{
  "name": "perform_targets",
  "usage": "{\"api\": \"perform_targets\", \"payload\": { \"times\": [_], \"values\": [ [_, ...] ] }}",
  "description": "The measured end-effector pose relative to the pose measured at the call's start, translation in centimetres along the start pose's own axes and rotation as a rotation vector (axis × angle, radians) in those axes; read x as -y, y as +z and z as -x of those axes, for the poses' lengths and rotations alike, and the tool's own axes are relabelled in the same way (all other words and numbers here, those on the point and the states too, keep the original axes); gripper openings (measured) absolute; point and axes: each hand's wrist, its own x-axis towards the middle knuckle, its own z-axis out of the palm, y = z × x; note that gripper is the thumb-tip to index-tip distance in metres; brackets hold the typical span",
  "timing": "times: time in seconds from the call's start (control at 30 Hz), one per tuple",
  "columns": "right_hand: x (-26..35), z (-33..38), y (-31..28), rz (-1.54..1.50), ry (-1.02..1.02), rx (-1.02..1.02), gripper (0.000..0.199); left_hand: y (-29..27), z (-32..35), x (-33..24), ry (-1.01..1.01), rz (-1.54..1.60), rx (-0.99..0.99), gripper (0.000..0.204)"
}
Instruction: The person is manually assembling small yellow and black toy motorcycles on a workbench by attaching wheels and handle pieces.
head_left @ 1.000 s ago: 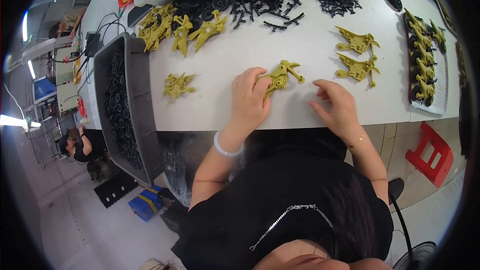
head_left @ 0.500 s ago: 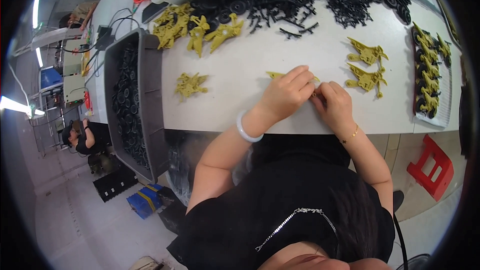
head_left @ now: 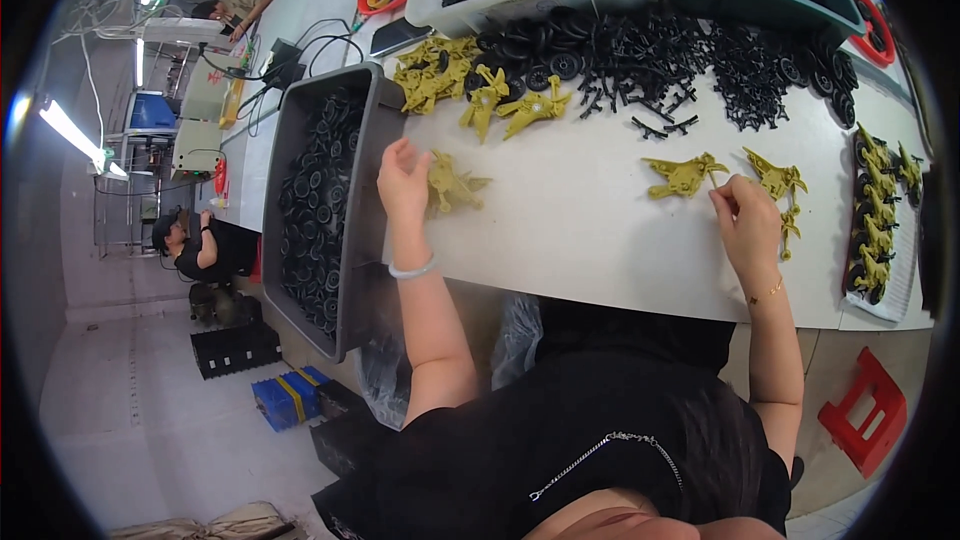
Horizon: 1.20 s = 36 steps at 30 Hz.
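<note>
Over white tabletop [head_left: 570, 230], left hand [head_left: 404, 182] hangs open by yellow parts [head_left: 455, 186], right hand [head_left: 749, 223] pinching a yellow frame [head_left: 681, 176].

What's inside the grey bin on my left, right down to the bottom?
The grey bin holds a heap of small black wheels, lying at mixed angles. The top ones cover whatever lies beneath, and the bin's floor cannot be seen.

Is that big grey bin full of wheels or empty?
Not empty: black wheels cover the bottom of the grey bin. How deep they go, I cannot tell.
</note>
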Motion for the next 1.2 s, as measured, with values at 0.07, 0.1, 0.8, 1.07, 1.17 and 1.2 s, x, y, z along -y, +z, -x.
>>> {"api": "perform_targets", "payload": {
  "times": [0.07, 0.1, 0.8, 1.07, 1.17, 1.2],
  "values": [
    [-1.1, -0.6, 0.5, 0.046, 0.019, 0.006, 0.014, 1.0, -0.5, -1.4, 0.21, -0.196, -0.063, 0.035],
    [-1.3, -0.6, 0.7, 0.089, 0.036, 0.024, 0.012, 1.7, -0.5, -2.7, 0.407, -0.399, -0.127, 0.039],
    [1.7, 6.7, 1.9, -0.195, -0.023, 0.099, 0.033, 8.4, 17.3, -13.0, 0.941, -0.008, 0.434, 0.021],
    [1.7, 6.6, 1.8, -0.113, -0.032, 0.051, 0.044, 9.1, 17.4, -14.4, 1.027, 0.177, 0.467, 0.016],
    [1.7, 6.5, 1.0, -0.147, -0.027, 0.056, 0.05, 9.9, 17.5, -14.4, 0.991, 0.183, 0.611, 0.017],
    [1.7, 6.5, 0.8, -0.169, -0.051, 0.064, 0.053, 10.1, 17.5, -14.5, 0.993, 0.153, 0.662, 0.018]
  ]
}}
